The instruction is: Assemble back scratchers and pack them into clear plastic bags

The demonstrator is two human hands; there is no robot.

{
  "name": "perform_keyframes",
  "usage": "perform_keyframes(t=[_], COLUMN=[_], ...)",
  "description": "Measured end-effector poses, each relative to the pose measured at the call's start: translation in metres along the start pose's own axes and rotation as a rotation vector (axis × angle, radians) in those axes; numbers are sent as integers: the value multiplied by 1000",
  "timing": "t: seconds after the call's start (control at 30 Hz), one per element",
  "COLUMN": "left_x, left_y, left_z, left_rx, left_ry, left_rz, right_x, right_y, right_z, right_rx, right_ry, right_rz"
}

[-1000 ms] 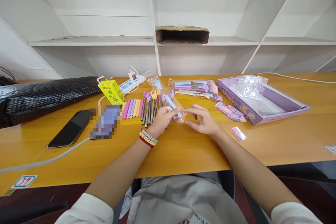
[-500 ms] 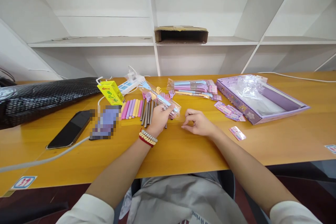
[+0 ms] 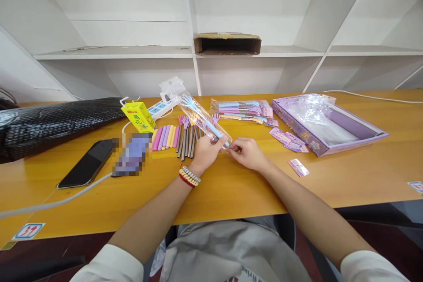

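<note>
A blue back scratcher [image 3: 211, 128] lies inside a long clear plastic bag [image 3: 175, 89], slanting up and to the left. My left hand [image 3: 205, 155] is closed around its handle end, thumb on top. At the bag's lower end, the fingers of my right hand [image 3: 246, 153] pinch the plastic edge. Beneath the bag rest several metal scratcher rods [image 3: 185, 143] with pink, purple and yellow claw heads, partly covered. Left of them, coloured handle tubes [image 3: 167, 136] form a row. Bagged back scratchers [image 3: 241, 109] are piled behind my hands.
Small printed cards [image 3: 289, 139] and a single card [image 3: 298, 168] lie beside a purple box [image 3: 325, 141] holding clear bags. On the left are a yellow drink carton [image 3: 139, 116], a power strip [image 3: 162, 106], phones [image 3: 86, 164] and a black wrapped bundle [image 3: 62, 123].
The bagged back scratcher has shifted down and right, with its clear top now spread out. My right hand has come in from apart and now touches the bag's lower end.
</note>
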State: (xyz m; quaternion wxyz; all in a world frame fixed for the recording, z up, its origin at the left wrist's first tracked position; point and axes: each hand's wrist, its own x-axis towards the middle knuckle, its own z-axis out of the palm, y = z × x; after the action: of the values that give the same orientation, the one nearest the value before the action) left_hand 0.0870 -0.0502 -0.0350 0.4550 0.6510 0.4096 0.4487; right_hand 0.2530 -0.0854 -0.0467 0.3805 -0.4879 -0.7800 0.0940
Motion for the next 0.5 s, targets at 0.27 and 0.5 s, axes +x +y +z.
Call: perform_keyframes(t=[0.27, 0.5], left_x=[5, 3], left_y=[-2, 1], left_z=[2, -1], left_rx=[-360, -349], left_ry=[135, 37], left_rz=[-107, -132], right_x=[3, 4], right_y=[-4, 4], right_z=[-6, -12], right_rx=[53, 497], right_ry=[83, 144], right_rz=[183, 287])
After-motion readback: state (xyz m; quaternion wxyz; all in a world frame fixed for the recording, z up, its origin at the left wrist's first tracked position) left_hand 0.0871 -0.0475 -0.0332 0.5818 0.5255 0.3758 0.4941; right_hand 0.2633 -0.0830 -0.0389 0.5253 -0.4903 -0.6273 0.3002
